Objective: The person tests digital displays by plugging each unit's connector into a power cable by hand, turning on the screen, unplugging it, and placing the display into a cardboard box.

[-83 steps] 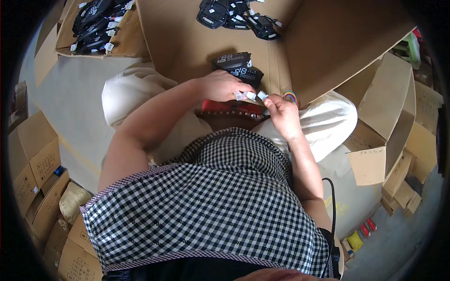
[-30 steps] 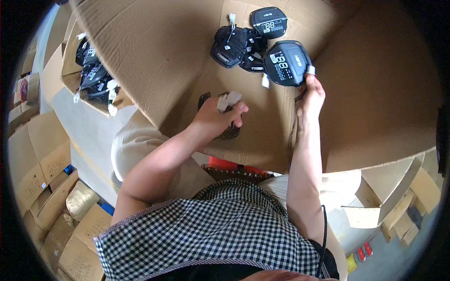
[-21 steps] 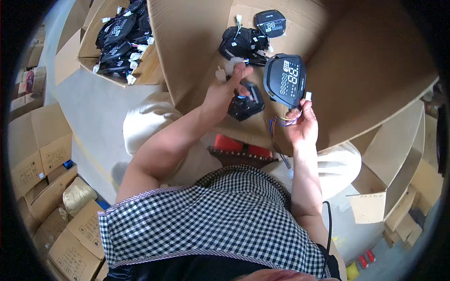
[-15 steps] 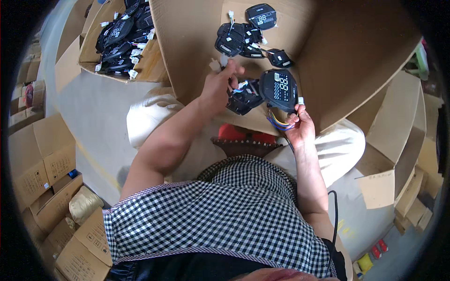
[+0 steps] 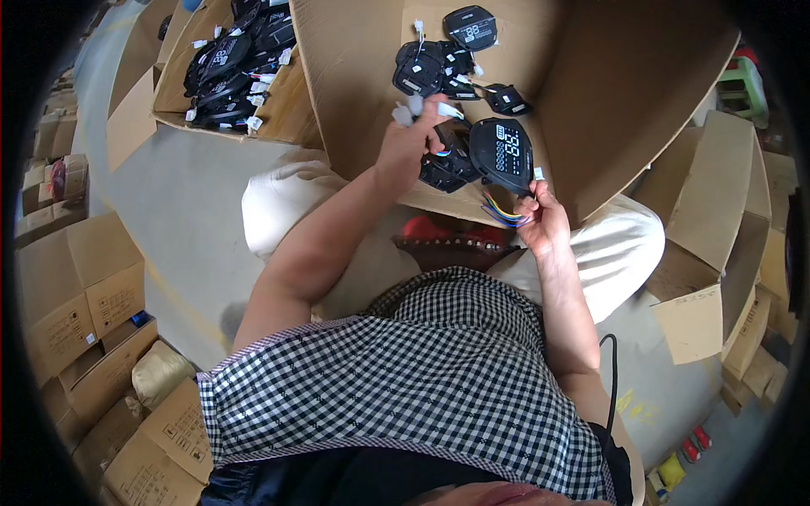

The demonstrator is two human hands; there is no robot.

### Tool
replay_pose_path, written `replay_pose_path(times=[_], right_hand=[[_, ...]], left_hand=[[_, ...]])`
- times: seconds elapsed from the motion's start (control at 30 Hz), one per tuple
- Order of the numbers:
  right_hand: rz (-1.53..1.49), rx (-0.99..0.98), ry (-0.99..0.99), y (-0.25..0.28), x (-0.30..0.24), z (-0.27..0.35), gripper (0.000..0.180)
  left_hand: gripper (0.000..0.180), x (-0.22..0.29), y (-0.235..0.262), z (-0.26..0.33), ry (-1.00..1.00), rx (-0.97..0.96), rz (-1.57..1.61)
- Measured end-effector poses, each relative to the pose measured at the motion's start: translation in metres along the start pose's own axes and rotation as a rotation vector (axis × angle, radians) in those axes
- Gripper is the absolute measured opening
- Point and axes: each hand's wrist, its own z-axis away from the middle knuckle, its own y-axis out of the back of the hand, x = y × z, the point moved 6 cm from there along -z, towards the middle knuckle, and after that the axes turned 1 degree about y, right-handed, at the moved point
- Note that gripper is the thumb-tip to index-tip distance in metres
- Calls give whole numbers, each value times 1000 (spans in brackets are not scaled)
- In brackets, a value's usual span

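Note:
A black digital display unit (image 5: pixel 501 157) with lit white digits sits tilted in the near part of a large cardboard box. My right hand (image 5: pixel 545 221) is closed at its lower right corner, pinching its thin coloured wires (image 5: pixel 499 212); a small white plug (image 5: pixel 538 174) shows just above those fingertips. Left of the display, my left hand (image 5: pixel 411 150) is closed around white plug connectors (image 5: pixel 408 110), one of them poking out by the fingertips. Under that hand lies another black unit (image 5: pixel 447 169) with wires, partly covered. Several more black units (image 5: pixel 420 67) lie farther back.
The large cardboard box (image 5: pixel 624 101) rises in front of me, its walls around both hands. At the far left, another carton (image 5: pixel 291 126) holds a heap of black display units (image 5: pixel 226 72). Folded cartons (image 5: pixel 704 244) stand at right, more boxes (image 5: pixel 76 287) at left. A black cable (image 5: pixel 612 379) hangs by my right arm.
My left hand has shifted right, nearer the display, with the white connectors still in it. My right hand keeps its hold on the wires. The whole view has moved slightly.

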Motion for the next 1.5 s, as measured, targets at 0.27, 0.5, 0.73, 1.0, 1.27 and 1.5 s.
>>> replay_pose_path(times=[0.27, 0.5, 0.73, 1.0, 1.27, 1.5], right_hand=[[228, 212, -137, 35, 0, -41, 16], [2042, 135, 30, 15, -16, -17, 19], [2035, -276, 412, -66, 2, 38, 17], [2071, -774, 309, -53, 31, 33, 13], [1908, -649, 116, -6, 69, 32, 16], [1368, -499, 178, -52, 38, 36, 15]], left_hand=[[20, -28, -28, 16, -49, -448, -544], [33, -28, -43, 28, -180, -637, -939], [23, -41, -44, 30, 44, -729, -812], [39, -55, -44, 46, -395, -934, -1274], [44, -54, -48, 68, -306, -1102, -1361], [40, 19, -41, 61, -369, -666, -1069]])
